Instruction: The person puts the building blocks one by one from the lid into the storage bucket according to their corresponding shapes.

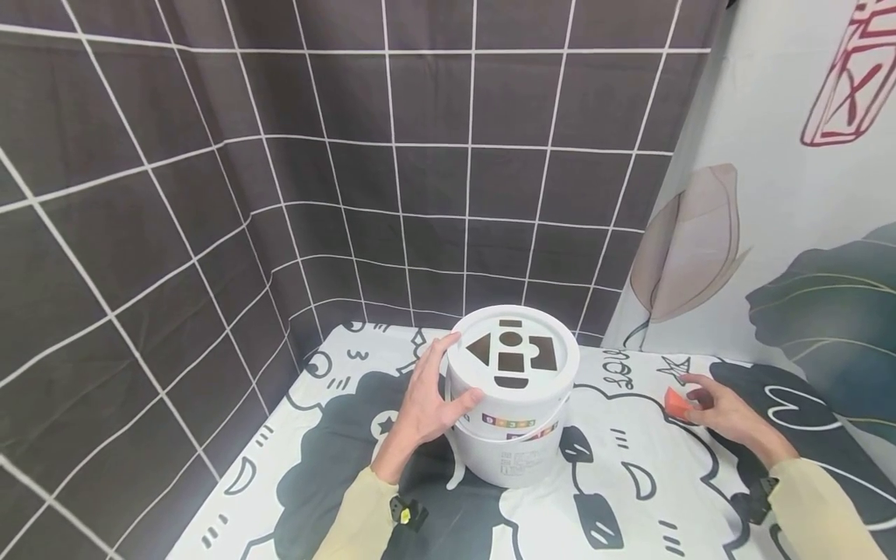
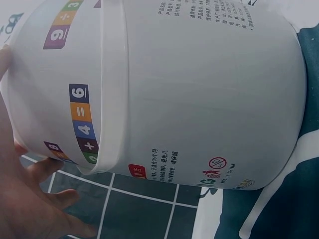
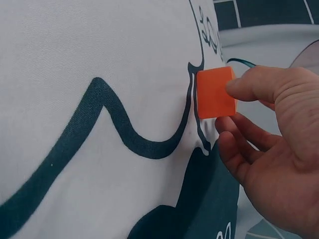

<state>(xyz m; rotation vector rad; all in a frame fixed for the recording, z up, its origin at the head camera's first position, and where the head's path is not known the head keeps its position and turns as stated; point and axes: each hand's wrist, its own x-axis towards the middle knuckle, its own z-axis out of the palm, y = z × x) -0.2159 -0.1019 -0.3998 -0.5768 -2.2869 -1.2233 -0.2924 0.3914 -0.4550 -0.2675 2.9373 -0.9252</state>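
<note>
A white bucket stands on the patterned cloth, its lid pierced by several shaped cutouts. Against the bucket's left side and rim rests my left hand, thumb and fingers spread apart. In the left wrist view some fingers of that hand extend past the bucket, which bears coloured number stickers. Over on the right, my right hand pinches an orange block just at the cloth. In the right wrist view the block shows a flat, nearly rectangular face, with the thumb pressed on it.
A white cloth with dark cartoon drawings covers the surface. Behind it and to the left hangs a dark curtain with a white grid. A pale curtain with leaf prints hangs at the right. The bucket's white handle hangs across its front.
</note>
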